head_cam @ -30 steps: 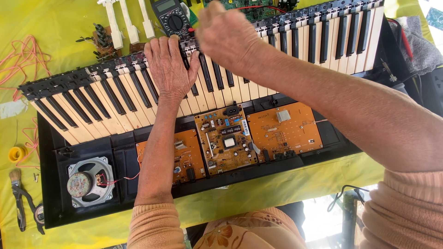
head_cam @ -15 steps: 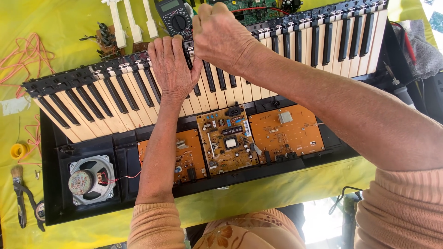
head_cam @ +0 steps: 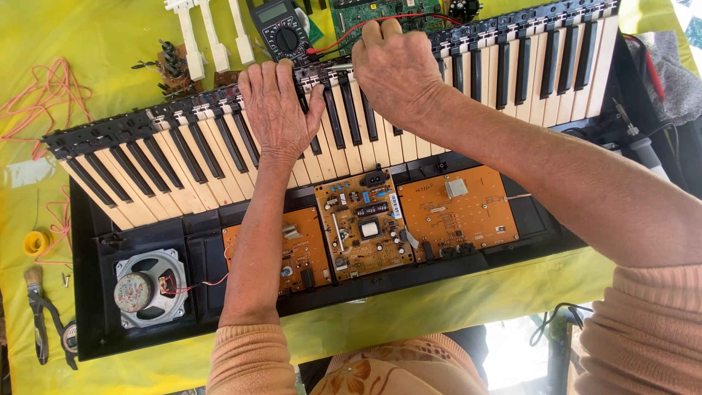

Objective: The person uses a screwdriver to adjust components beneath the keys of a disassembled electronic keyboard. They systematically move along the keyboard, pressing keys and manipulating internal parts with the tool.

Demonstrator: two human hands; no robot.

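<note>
Left hand lies flat, fingers spread, on glossy keyboard keys; right hand curls narrowly, pinching the keybed's far edge.

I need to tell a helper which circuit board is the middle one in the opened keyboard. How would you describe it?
Below the keys, the black keyboard case holds three orange boards. The middle board is the crowded one with a white square part.

Surface: bright yellow cloth. Keyboard keys: cream-white and black, in a black case. Circuit boards: orange-brown; a further board at the far edge: green. Loose wire near the left edge: pink. Sleeves: salmon knit.
</note>
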